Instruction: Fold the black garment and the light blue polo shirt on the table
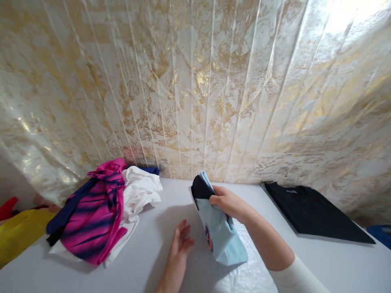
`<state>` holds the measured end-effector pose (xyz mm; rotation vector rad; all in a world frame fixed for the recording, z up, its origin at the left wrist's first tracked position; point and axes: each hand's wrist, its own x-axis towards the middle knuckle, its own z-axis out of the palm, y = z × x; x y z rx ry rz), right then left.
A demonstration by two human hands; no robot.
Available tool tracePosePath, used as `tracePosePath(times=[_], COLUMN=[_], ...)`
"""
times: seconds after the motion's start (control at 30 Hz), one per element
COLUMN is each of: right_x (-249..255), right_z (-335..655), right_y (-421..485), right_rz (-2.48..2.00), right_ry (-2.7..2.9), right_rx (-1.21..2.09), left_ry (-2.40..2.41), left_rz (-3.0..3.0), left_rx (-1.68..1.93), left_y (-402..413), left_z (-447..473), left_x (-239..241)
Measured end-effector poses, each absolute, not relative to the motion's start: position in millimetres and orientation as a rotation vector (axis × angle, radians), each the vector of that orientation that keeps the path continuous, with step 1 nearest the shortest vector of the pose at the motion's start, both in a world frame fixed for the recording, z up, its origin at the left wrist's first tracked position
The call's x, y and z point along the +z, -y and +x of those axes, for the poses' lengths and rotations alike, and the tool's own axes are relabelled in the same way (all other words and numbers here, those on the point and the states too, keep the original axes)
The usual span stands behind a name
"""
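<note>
White desk (342,264), gold-patterned sheeting (183,81) behind: right hand (229,202), grip closed on the dark upper end of a light-blue garment (218,228), lower centre, long axis slanting down rightward; left hand (180,246) open, empty, near its left side; black shirt (317,211), lower right.

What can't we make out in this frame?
Head view:
Right hand: some fingers hidden behind the light-blue garment.
Garment print: too small, steeply angled.
Neck print on black shirt: too small.
White cloth: partly covered by pink garment.
Yellow cloth: cut off by left edge.
</note>
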<state>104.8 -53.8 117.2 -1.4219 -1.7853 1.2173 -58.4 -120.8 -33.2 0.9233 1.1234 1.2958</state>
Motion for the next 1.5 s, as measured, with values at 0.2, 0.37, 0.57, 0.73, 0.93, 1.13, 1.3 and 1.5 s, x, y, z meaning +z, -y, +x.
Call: tracePosePath(times=[0.2, 0.37, 0.57, 0.73, 0.93, 1.13, 1.3, 1.5], right_x=[163.5, 108.4, -3.4, -9.8, -2.2, -19.1, -26.0, -19.8], right_z=[140.2, 191.9, 229.8, 224.3, 204.6, 199.1, 198.0, 199.5], right_y=[65.0, 70.0, 79.5, 68.1, 50.7, 37.7, 30.0, 31.6], right_rz=[-1.250, -1.378, -1.934, -1.891, -1.993, -2.022, -1.921, -1.894], right_ry=[1.271, 1.210, 1.438, 1.736, 1.821, 1.721, 1.761, 1.710], right_rx=[1.457, 1.385, 1.042, 0.785, 0.541, 0.529, 0.433, 0.424], left_ry=[-0.884, -0.934, -1.416, -1.753, -1.968, -1.968, -1.934, -1.934], left_rz=[0.496, 0.663, 1.197, 1.772, 2.064, 1.903, 1.939, 1.911], left_rx=[1.219, 1.109, 1.066, 0.872, 0.684, 0.523, 0.408, 0.443], left_y=[99.1, 81.1, 49.7, 46.0, 49.7, 42.3, 30.2, 14.2], left_z=[-62.5, -93.7, -117.3, -114.8, -111.1, -105.9, -108.7, -109.2], left_x=[-10.9, 16.1, -25.8, -33.3, -17.5, 5.2, 13.9, 2.8])
